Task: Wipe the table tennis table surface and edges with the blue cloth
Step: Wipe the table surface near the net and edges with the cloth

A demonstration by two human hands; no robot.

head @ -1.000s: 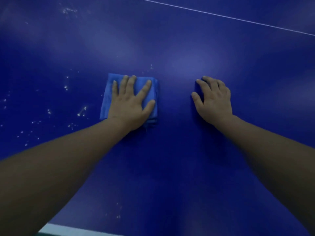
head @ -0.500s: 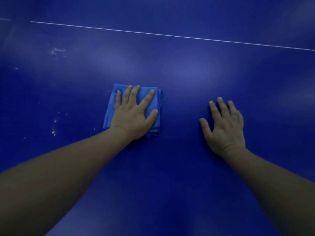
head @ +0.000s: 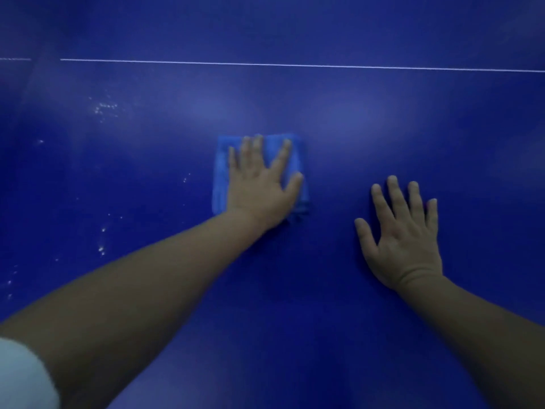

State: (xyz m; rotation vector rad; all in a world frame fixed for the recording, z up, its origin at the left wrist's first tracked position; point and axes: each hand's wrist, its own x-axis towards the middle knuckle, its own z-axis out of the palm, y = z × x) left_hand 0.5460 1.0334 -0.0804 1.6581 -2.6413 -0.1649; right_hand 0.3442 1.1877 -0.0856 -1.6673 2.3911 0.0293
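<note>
Blue cloth [head: 221,178] mostly hidden under flat left hand [head: 259,187]

The blue cloth [head: 221,172] lay flat on the counter [head: 383,113], covered by the left hand [head: 261,184] with straight, spread fingers. Left of the cloth, level surface ran on, marked only by scattered white specks [head: 104,109]. Beyond the cloth, it stretched flat up to a thin white line [head: 295,65] and past it. Right of the cloth, a strip of counter separated it from the right hand [head: 404,237], the 1 obstacle there. Nearer than the cloth, the left forearm [head: 147,290] crossed diagonally.
</note>
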